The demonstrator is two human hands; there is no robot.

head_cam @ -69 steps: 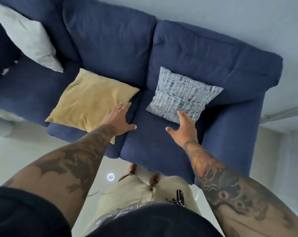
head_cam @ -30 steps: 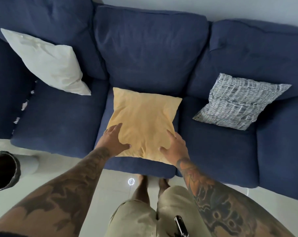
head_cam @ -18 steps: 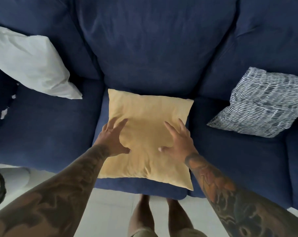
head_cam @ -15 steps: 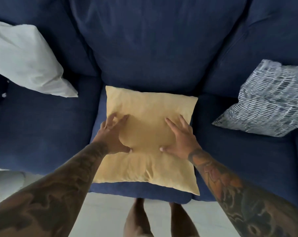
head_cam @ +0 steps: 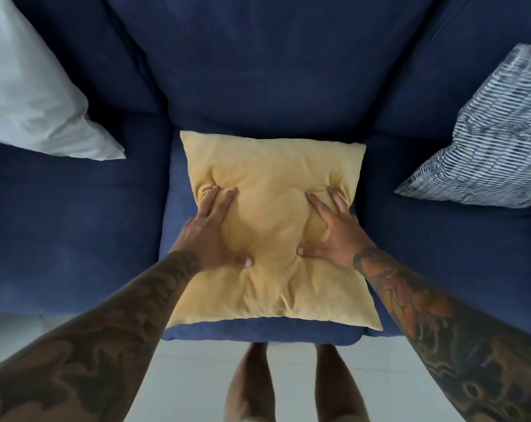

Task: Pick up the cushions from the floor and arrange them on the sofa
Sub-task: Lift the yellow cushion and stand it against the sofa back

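I am pressing both hands flat into the yellow cushion (head_cam: 273, 226), fingers spread and unclenched, gripping nothing: my left hand (head_cam: 210, 236) is sinking into its left half, my right hand (head_cam: 334, 233) into its right half. The filling is giving way under my palms and puckering into folds around my fingertips, so I am judging it soft, light and squashy, with nothing fragile about it. Its matte fabric is looking grippy rather than slick. To move it, I would be pinching the two side edges or the far corners. It is a plain mustard square, lightly creased, lying flat on the middle seat of the blue sofa (head_cam: 75, 226), its far edge meeting the sofa's backrest. The white cushion (head_cam: 35, 95) is leaning at the sofa's left seat, the striped cushion (head_cam: 489, 147) at its right.
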